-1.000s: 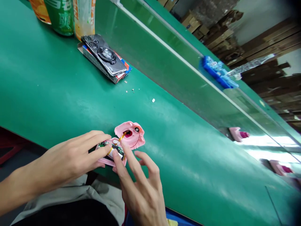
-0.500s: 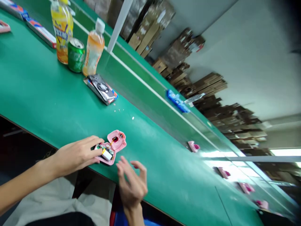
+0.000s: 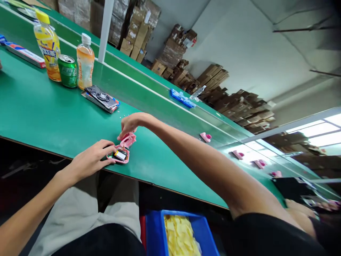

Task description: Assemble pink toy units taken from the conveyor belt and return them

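An opened pink case lies near the front edge of the green table. Its lower shell (image 3: 125,159) holds a silver-white battery (image 3: 120,155) with a yellow end and a bit of green circuit board. My left hand (image 3: 93,156) grips this shell at its left end, fingers on top and thumb along the near side. My right hand (image 3: 129,124) reaches over from the right and pinches the upper pink shell (image 3: 128,140), which stands tilted at the far side of the lower one. The fingertips of my right hand are partly hidden.
Two bottles (image 3: 49,51) (image 3: 85,62), a green can (image 3: 67,71) and a phone-like black item (image 3: 101,97) stand or lie at the back left. Pink pieces (image 3: 206,137) sit at the right. A blue bin (image 3: 207,234) is below; another person's arm (image 3: 301,213) shows far right.
My right hand has moved from beside the case up to its upper shell and taken hold of it. That shell is now tilted up. The camera view has shifted, showing the blue bin.
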Tool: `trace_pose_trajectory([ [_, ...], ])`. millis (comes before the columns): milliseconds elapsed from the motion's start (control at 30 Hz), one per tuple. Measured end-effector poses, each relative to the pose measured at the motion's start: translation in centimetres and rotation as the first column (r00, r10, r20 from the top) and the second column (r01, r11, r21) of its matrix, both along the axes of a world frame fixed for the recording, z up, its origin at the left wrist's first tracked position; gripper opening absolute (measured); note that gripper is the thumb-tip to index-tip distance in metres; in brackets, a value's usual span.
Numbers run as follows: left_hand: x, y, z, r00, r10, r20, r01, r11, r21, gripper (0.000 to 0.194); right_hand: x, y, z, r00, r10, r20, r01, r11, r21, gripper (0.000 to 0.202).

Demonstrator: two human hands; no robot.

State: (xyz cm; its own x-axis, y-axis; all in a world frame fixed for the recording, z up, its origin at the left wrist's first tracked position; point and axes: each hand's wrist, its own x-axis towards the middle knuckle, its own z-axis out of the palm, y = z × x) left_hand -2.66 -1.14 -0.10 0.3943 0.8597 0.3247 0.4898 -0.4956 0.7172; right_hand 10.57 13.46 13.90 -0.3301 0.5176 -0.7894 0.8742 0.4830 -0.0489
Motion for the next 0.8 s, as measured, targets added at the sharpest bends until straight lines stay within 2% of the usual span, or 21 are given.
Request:
trace_pose_trajectory([
  [67,-0.1,0.0,0.2,0.974,0.097,0.205,-0.078,0.992,-0.098,0.047,1.4,-1.0,1.7,0.972,0.081,-0.221,-0.053,0.99,0.129,0.021],
  [100,-0.1,0.1,0.5,0.941,0.147,0.305,-0.108,0.984,-0.14,0.056,2.3,-1.6,2.5,0.919,0.127,-0.372,-0.055,0.979,0.198,0.018],
  [167,-0.1,0.4,1.3,0.867,0.223,0.446,-0.155,0.971,-0.184,0.064,3.9,-2.7,3.7,0.732,0.204,-0.65,-0.007,0.956,0.292,0.018],
  [233,-0.1,0.7,2.4,0.823,0.245,0.512,-0.179,0.968,-0.175,0.063,5.2,-3.6,4.5,0.56,0.226,-0.797,0.053,0.95,0.307,0.02],
  [300,0.1,1.1,3.7,0.808,0.228,0.543,-0.175,0.973,-0.148,0.063,5.8,-4.4,5.2,0.489,0.211,-0.846,0.113,0.947,0.302,0.021],
  [367,0.4,1.5,4.9,0.811,0.193,0.552,-0.157,0.981,-0.113,0.063,6.0,-4.8,5.8,0.497,0.145,-0.856,0.212,0.936,0.282,0.02],
  [433,1.0,1.7,5.7,0.846,0.163,0.507,-0.163,0.986,-0.046,0.062,5.8,-5.0,6.4,0.556,0.019,-0.831,0.352,0.9,0.256,0.025],
  [500,2.0,1.8,6.0,0.892,0.137,0.431,-0.162,0.987,0.022,0.062,5.4,-5.1,6.7,0.629,-0.125,-0.767,0.464,0.852,0.242,0.036],
  [567,3.2,1.7,5.9,0.91,0.118,0.398,-0.137,0.99,0.019,0.06,5.2,-5.3,6.5,0.678,-0.228,-0.699,0.502,0.838,0.213,0.039],
  [667,4.7,1.0,5.4,0.861,0.165,0.481,-0.129,0.986,-0.106,0.047,5.6,-5.4,6.0,0.681,-0.268,-0.682,0.403,0.914,0.042,0.032],
  [733,5.1,0.6,5.0,0.813,0.208,0.543,-0.12,0.974,-0.193,0.041,6.4,-5.4,5.6,0.65,-0.255,-0.716,0.257,0.96,-0.108,0.028],
  [800,5.0,0.2,4.7,0.786,0.208,0.582,-0.072,0.966,-0.248,0.04,7.4,-5.2,5.2,0.622,-0.238,-0.746,0.117,0.97,-0.212,0.032],
])
